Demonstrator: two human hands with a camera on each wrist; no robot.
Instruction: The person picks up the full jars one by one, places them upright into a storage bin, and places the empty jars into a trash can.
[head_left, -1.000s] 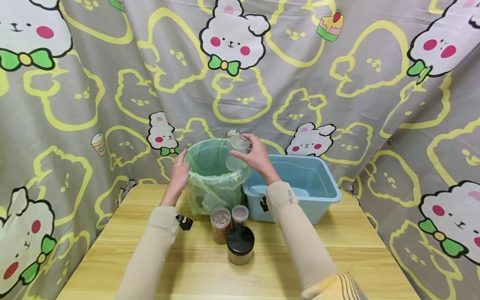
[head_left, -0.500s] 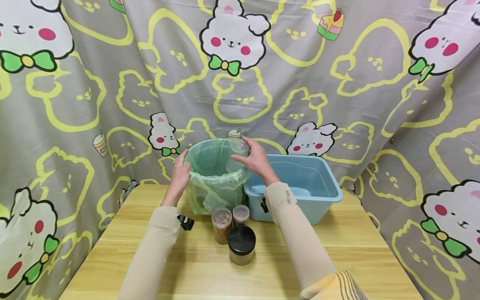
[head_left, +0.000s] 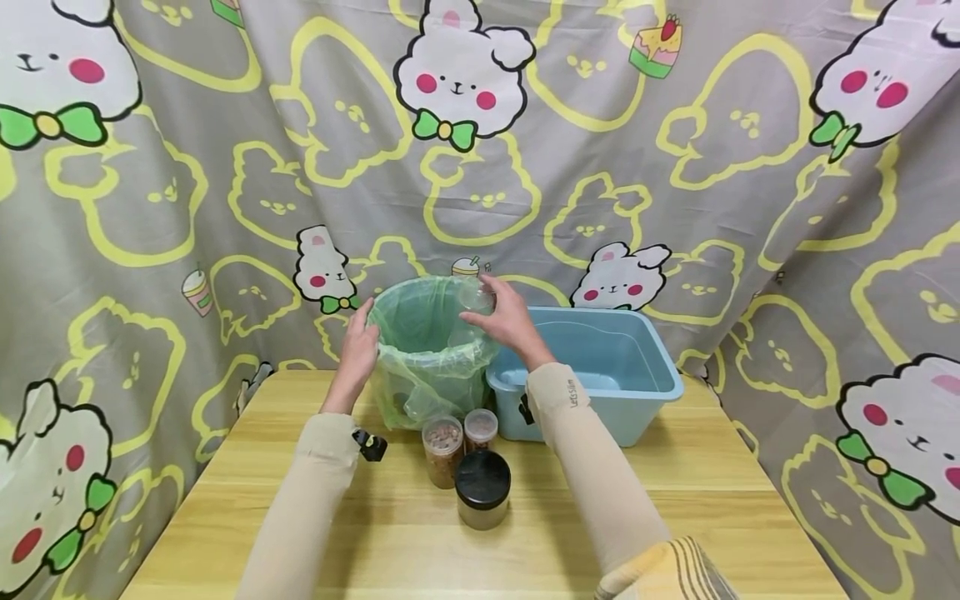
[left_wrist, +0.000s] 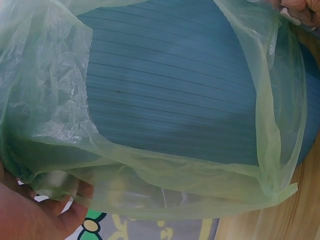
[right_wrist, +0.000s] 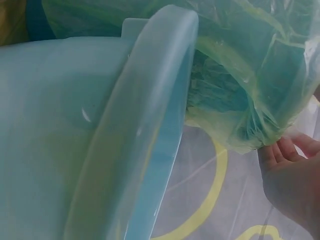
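A bin (head_left: 431,392) lined with a pale green plastic bag (head_left: 411,363) stands at the back of the table. My left hand (head_left: 358,350) holds its left rim through the folded-over bag; in the left wrist view the fingers (left_wrist: 75,210) sit at the bag's edge. At the opposite rim my right hand (head_left: 510,317) grips a clear plastic container (head_left: 475,297), which is tilted over the opening. Its outline blends with the bag. In the right wrist view the fingers (right_wrist: 287,150) are close against the bag's edge, and the container is hard to make out.
Close right of the bin stands a light blue tub (head_left: 600,408). In front are a clear jar (head_left: 442,458) of brownish bits, a smaller similar jar (head_left: 480,429) and a jar with a black lid (head_left: 482,492). A patterned curtain (head_left: 480,217) hangs behind the wooden table (head_left: 390,533).
My right hand has shifted slightly left and tipped a little, and the clear container sits marginally lower at the rim. My left hand stays at the left rim.
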